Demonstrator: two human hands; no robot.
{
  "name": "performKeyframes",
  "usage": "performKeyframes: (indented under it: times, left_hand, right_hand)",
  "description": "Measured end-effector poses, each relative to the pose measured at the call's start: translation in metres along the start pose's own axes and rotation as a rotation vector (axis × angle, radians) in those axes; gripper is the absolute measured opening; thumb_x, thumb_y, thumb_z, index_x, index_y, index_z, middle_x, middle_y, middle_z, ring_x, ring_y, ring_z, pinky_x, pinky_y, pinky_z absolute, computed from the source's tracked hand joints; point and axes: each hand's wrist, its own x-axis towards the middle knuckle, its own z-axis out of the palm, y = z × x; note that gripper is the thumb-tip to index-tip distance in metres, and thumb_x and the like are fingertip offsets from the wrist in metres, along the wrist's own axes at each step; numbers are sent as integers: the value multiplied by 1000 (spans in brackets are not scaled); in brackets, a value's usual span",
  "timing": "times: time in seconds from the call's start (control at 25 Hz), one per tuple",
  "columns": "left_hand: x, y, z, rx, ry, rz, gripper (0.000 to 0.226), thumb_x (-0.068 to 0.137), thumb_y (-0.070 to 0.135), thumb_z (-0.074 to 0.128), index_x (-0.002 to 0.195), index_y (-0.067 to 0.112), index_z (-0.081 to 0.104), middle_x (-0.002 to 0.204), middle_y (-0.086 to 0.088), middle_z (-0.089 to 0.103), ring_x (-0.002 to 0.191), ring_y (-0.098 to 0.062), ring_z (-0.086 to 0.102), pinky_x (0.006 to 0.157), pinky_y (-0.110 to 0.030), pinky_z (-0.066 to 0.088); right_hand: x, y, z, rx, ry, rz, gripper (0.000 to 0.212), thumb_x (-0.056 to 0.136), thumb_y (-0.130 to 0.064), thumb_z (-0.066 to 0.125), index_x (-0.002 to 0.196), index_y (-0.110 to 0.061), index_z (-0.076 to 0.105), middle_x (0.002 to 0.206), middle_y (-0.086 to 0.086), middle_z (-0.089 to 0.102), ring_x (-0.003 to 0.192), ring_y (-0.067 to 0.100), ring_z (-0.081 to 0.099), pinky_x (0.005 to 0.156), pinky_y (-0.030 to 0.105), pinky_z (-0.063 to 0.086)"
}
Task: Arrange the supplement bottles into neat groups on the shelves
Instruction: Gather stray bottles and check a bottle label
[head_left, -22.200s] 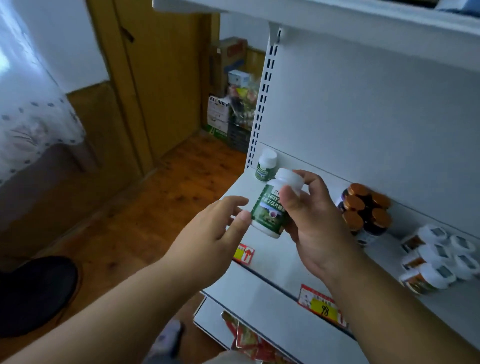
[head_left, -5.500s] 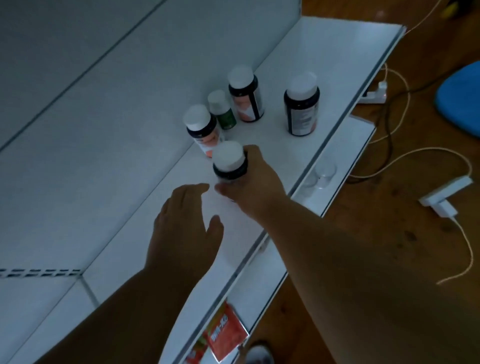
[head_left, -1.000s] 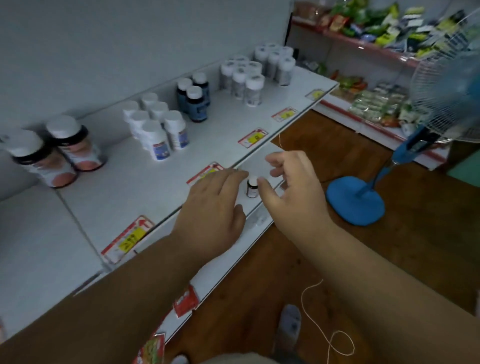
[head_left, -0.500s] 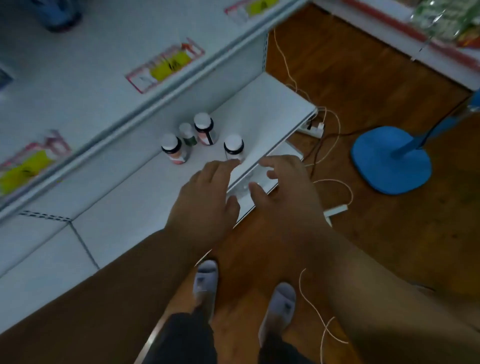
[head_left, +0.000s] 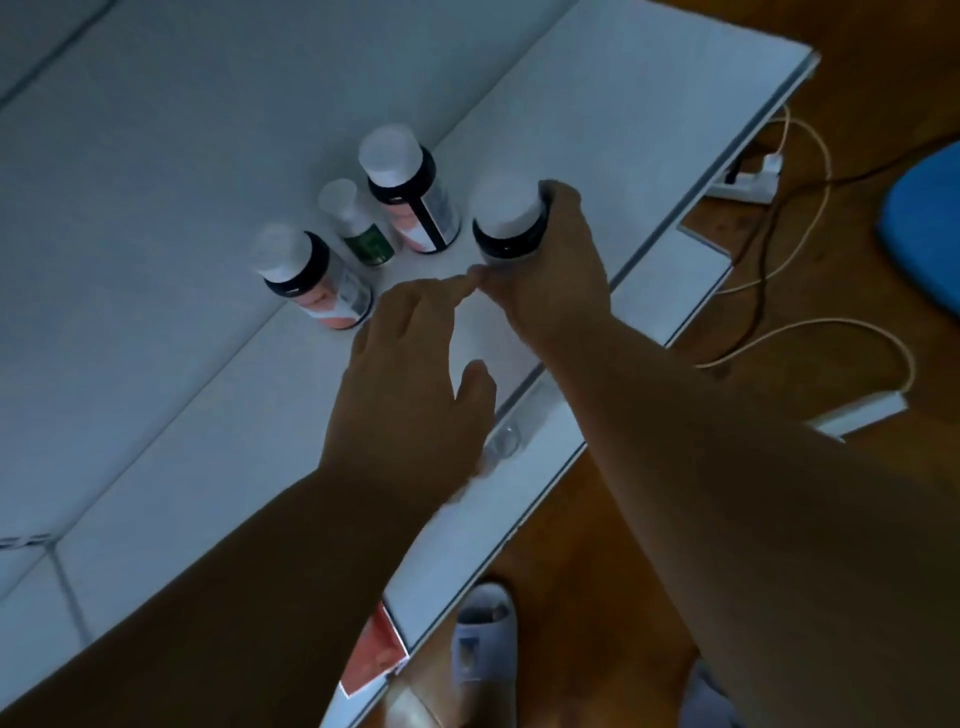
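Since 0.5 s ago both hands have dropped to the lower shelf (head_left: 597, 119); right hand (head_left: 550, 270) now wraps the front dark bottle (head_left: 506, 218) just under its white cap, fingers curled round the far side, thumb near. Bottle stands upright near shelf's front edge, apart from the other 3. Left hand (head_left: 410, 374) holds nothing, fingers loosely extended, index tip touching the right thumb, likely ready to steady or guide. Other 3 sit closer to the back panel: 2 matching dark bottles (head_left: 405, 192) and (head_left: 311, 280), with 1 small green-label bottle (head_left: 358, 223) between them. Grip low on the neck looks meant for sliding or lifting this one toward its matches.
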Motion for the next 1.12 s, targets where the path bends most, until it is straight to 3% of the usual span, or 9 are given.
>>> performKeyframes:
  times: [0.2,0.36,0.48,0.56,0.64,0.76,0.84,1.0,1.12]
  left_hand:
    - [-20,2,-11,-102,19,-60,55,95,41,49,145,25,34,147,3,38,131,-11,41,104,-33,39]
    - [-76,52,-48,-290,15,-61,68,96,62,20,145,17,34,144,0,43,124,-5,44,94,-16,35]
    - [-116,108,-100,-330,21,-65,66,97,60,18,145,18,34,144,0,43,123,-5,44,94,-25,41]
    - [-141,149,-147,-370,70,-92,62,97,55,19,144,18,35,144,1,43,124,-5,44,95,-17,38]
    - [-164,182,-194,-417,128,-82,63,97,54,19,144,16,36,143,1,45,125,-6,46,94,-11,35]
    - [-191,211,-259,-485,249,-5,64,98,58,19,142,16,39,138,1,49,126,-12,48,100,-35,44]
    - [-209,214,-294,-458,342,19,69,97,63,16,141,16,41,137,1,50,126,-13,48,100,-40,44]
    - [-249,188,-348,-380,451,-101,67,95,66,14,139,24,43,133,9,51,124,-1,45,99,-13,35]
    - [-274,152,-385,-384,504,-197,60,95,60,19,137,27,45,130,11,53,120,2,45,94,-5,31]
  right_hand:
    - [-26,-19,-24,448,-101,176,55,74,-31,85,117,-14,54,104,-2,68,90,13,70,78,32,60]
    - [-106,-68,-93,798,-293,317,21,86,-29,72,100,-18,62,84,0,68,85,21,70,80,43,58]
    - [-164,-129,-158,937,-329,400,43,81,-37,72,113,-13,58,93,5,66,90,21,67,84,43,55]
    - [-198,-180,-204,987,-419,470,49,91,-44,58,125,-10,53,104,9,67,101,23,65,92,45,52]
    - [-225,-228,-244,1001,-472,496,48,97,-35,42,135,-7,49,114,14,64,111,28,61,99,47,49]
    - [-255,-279,-275,970,-572,424,51,87,-28,55,133,-5,53,123,19,63,116,31,61,96,43,52]
    - [-269,-310,-276,856,-699,322,65,77,-30,73,132,-2,53,126,20,63,116,33,61,97,45,52]
    - [-293,-373,-239,733,-894,131,99,55,-39,91,135,0,47,126,22,63,115,38,62,92,46,53]
    - [-310,-410,-200,689,-936,95,96,44,-45,94,124,-7,56,114,15,70,106,33,68,85,44,56]
